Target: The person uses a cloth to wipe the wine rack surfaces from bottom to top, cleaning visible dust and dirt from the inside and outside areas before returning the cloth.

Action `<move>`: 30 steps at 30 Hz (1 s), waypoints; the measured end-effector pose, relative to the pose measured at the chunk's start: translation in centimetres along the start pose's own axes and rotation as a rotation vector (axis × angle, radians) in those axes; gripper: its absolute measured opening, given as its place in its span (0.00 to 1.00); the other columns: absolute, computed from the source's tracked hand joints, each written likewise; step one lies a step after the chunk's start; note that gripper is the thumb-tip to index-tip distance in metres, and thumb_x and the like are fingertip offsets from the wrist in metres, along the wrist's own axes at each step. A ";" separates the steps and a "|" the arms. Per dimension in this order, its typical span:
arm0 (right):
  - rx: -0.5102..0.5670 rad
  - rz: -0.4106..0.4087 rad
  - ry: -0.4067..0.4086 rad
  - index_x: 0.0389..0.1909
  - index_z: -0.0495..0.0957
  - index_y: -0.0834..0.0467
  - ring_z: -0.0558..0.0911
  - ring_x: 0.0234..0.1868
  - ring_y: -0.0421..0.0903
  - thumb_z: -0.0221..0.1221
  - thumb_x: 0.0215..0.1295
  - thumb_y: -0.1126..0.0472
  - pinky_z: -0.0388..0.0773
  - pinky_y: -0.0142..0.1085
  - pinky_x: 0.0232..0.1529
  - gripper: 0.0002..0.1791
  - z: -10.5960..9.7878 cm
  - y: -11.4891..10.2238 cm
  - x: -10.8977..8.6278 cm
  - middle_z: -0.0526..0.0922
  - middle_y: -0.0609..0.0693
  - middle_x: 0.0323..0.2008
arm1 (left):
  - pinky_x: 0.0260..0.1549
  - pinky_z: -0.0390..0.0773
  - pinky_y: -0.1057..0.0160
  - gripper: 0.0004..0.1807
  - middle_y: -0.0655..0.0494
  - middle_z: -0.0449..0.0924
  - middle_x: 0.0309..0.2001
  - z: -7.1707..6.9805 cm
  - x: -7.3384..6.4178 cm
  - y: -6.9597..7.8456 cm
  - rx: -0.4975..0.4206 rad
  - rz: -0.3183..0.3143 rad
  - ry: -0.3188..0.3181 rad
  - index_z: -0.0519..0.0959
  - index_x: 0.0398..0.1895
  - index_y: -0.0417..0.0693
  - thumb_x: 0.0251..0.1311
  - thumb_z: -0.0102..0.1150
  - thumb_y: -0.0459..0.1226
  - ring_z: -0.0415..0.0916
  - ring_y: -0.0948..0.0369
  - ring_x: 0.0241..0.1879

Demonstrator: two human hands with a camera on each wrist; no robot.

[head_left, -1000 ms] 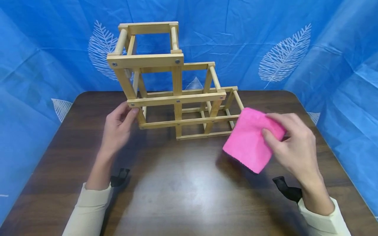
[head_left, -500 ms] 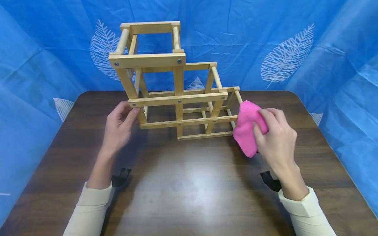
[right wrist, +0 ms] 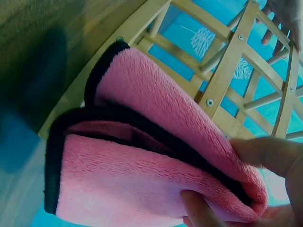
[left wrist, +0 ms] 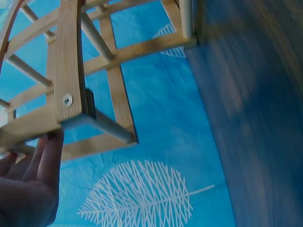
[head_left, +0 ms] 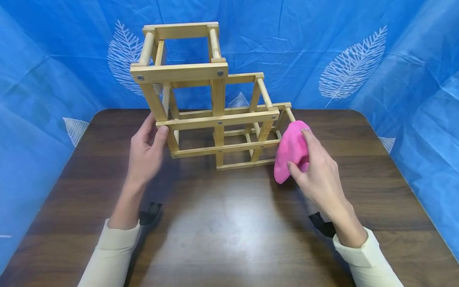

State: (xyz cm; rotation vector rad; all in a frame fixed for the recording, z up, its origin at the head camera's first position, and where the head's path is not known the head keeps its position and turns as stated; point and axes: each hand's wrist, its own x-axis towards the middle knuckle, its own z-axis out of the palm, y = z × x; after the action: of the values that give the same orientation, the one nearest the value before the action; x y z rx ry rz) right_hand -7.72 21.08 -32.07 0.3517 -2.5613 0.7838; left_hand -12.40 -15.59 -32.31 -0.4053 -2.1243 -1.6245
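Observation:
A stepped wooden rack (head_left: 201, 121) of pale slats and round dowels stands over the back half of the table. My left hand (head_left: 145, 153) grips its left post, thumb in front; in the left wrist view that hand's fingers (left wrist: 49, 161) go behind a slat. A folded pink cloth (head_left: 290, 149) with dark edging is pinched between the thumb and fingers of my right hand (head_left: 320, 175). The cloth lies over the rack's lower right end and hides it. In the right wrist view the cloth (right wrist: 128, 184) hangs in front of the slats, its fold open towards the camera.
The dark wooden table (head_left: 215, 231) reflects light in its middle. A blue curtain (head_left: 287, 40) with white leaf prints closes off the back and both sides. Black straps (head_left: 322, 225) hang at both wrists.
My right hand has moved left with the cloth, from beside the rack onto its right end. The cloth has gone from spread flat to crumpled. The left hand keeps its grip.

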 end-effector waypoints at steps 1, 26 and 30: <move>0.012 0.015 0.003 0.68 0.63 0.69 0.77 0.50 0.60 0.71 0.50 0.72 0.78 0.57 0.43 0.43 0.1 0.0 0.0 0.72 0.66 0.62 | 0.38 0.75 0.69 0.23 0.47 0.80 0.50 0.1 0.0 0.0 0.011 0.008 0.014 0.69 0.70 0.45 0.73 0.52 0.36 0.76 0.61 0.39; 0.030 -0.060 0.056 0.59 0.76 0.66 0.74 0.62 0.59 0.68 0.51 0.75 0.77 0.55 0.43 0.31 1.7 -0.3 0.0 0.77 0.63 0.60 | 0.28 0.75 0.72 0.23 0.51 0.85 0.45 -0.1 0.4 0.4 0.028 0.006 0.097 0.76 0.64 0.47 0.66 0.60 0.30 0.82 0.64 0.35; 0.044 -0.072 0.069 0.59 0.75 0.67 0.76 0.59 0.56 0.67 0.52 0.75 0.77 0.53 0.45 0.30 2.1 -0.8 -0.1 0.78 0.61 0.58 | 0.30 0.76 0.72 0.22 0.47 0.84 0.48 -0.2 0.3 0.8 0.044 -0.030 0.111 0.77 0.63 0.45 0.65 0.62 0.32 0.81 0.64 0.35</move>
State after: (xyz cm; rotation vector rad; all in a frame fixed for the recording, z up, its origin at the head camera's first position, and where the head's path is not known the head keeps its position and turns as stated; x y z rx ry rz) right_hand -8.06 19.27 -33.31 0.4210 -2.4561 0.8120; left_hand -12.29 -15.59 -31.43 -0.2642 -2.0885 -1.5760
